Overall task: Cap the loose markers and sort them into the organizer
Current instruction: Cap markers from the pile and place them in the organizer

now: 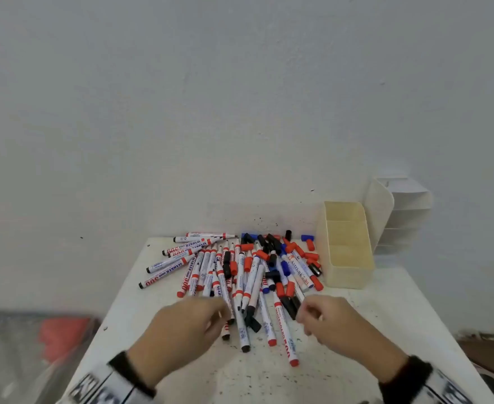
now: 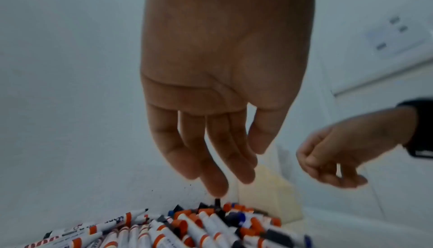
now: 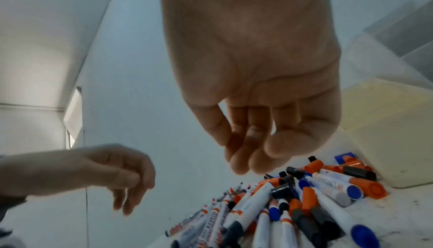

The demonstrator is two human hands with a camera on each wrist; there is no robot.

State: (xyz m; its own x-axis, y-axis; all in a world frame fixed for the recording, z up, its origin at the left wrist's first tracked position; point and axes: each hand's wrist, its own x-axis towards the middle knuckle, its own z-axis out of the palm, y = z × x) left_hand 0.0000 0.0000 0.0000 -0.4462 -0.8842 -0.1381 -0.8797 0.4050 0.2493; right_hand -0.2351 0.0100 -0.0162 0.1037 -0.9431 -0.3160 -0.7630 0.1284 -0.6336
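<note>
A heap of white markers (image 1: 234,275) with red, black and blue ends lies on the white table (image 1: 385,310), mixed with loose red, black and blue caps (image 1: 298,252). The cream organizer (image 1: 346,246) with two compartments stands at the table's back right, with nothing visible inside. My left hand (image 1: 187,322) hovers over the near left of the heap, fingers loosely extended and holding nothing (image 2: 211,159). My right hand (image 1: 327,319) hovers over the near right of the heap, fingers loosely curled and holding nothing (image 3: 253,141).
A white slotted rack (image 1: 400,211) stands behind the organizer against the wall. The table top is speckled with dark marks. Left of the table, lower down, lies something red (image 1: 65,336) under clear plastic. The wall runs right behind the heap.
</note>
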